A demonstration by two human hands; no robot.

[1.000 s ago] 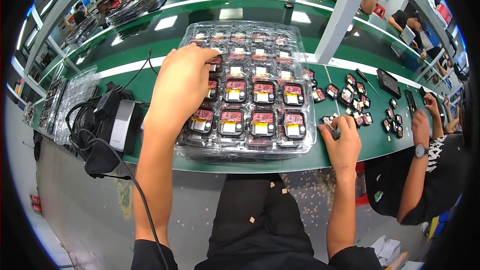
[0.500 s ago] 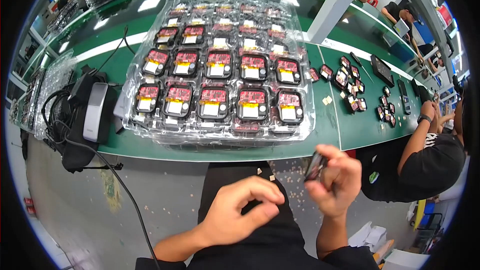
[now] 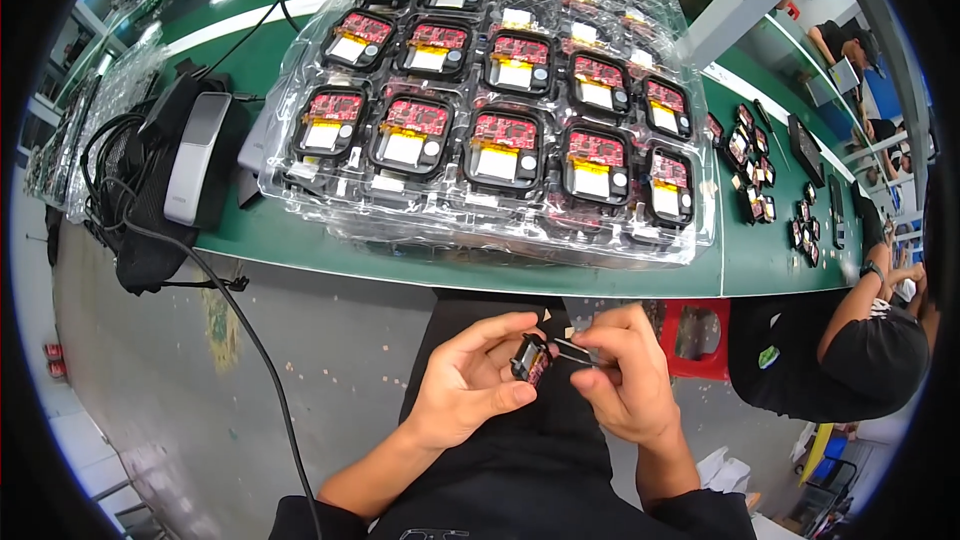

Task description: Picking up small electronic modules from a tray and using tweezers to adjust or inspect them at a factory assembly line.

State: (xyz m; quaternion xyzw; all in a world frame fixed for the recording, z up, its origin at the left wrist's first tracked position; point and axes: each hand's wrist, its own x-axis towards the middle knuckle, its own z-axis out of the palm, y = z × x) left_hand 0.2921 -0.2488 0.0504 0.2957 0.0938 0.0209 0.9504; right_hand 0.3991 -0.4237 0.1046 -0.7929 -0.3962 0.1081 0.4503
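My left hand (image 3: 475, 370) has its thumb and fingers closed round a small black-cased unit (image 3: 533, 360) with a red circuit board inside, tilted on edge above my lap. Facing it, my right hand (image 3: 632, 380) pinches a thin dark piece (image 3: 576, 352) with a pale edge, which reaches close to the unit; its kind is not clear, nor whether the two touch. Beyond both hands, a clear plastic tray (image 3: 480, 222) on the green bench holds rows of similar black cases (image 3: 505, 150) with red boards, yellow strips and white blocks.
A grey-and-black device (image 3: 198, 160) with coiled black cables (image 3: 110, 190) is left of the tray. Loose small units (image 3: 745, 150), a screwdriver (image 3: 770, 125) and a black box (image 3: 805, 148) lie at right. A co-worker in black (image 3: 830, 350) sits there, near a red stool (image 3: 697, 335).
The small unit, earlier in my right hand, is now in my left. My hands have come together, and my right hand now pinches a thin piece. The view has shifted, bringing the tray nearer.
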